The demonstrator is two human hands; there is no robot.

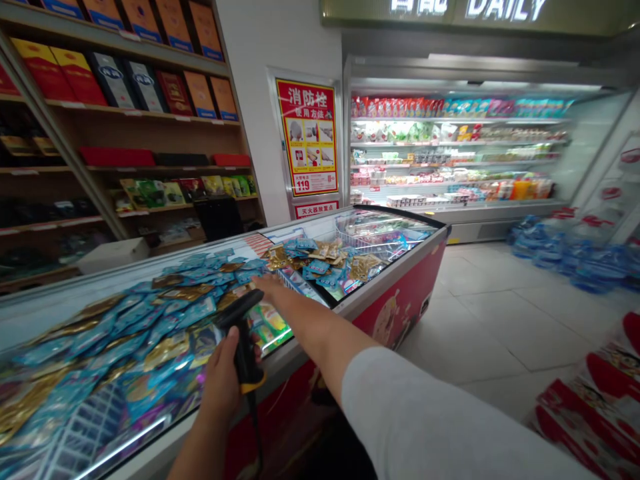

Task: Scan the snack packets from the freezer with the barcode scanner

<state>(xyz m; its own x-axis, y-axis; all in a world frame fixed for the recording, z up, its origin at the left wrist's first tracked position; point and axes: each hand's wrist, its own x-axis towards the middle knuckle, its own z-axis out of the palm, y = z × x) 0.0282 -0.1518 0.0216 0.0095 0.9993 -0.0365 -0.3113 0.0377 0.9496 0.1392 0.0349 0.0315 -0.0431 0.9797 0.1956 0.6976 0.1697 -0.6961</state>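
Observation:
A black handheld barcode scanner (245, 347) with a yellow-orange band near its base is wrapped in the fingers of my left hand (226, 370). Its cable hangs down in front of the chest freezer (320, 313). Stretched out over the freezer lid, my right hand (269, 285) is at the near edge of the packets, partly behind the scanner's head. Its fingertips are hard to make out, so I cannot tell if it grips anything. Blue packets (135, 317) and gold packets (187, 292) lie in a wide pile on the glass, with a smaller pile (325, 257) farther right.
Wooden shelves (135, 110) with boxed goods stand at the left. A white box (114, 253) sits behind the freezer. A lit display cooler (460, 153) is at the back. Blue water bottles (600, 267) and red-white cartons (590, 393) stand on the floor at right.

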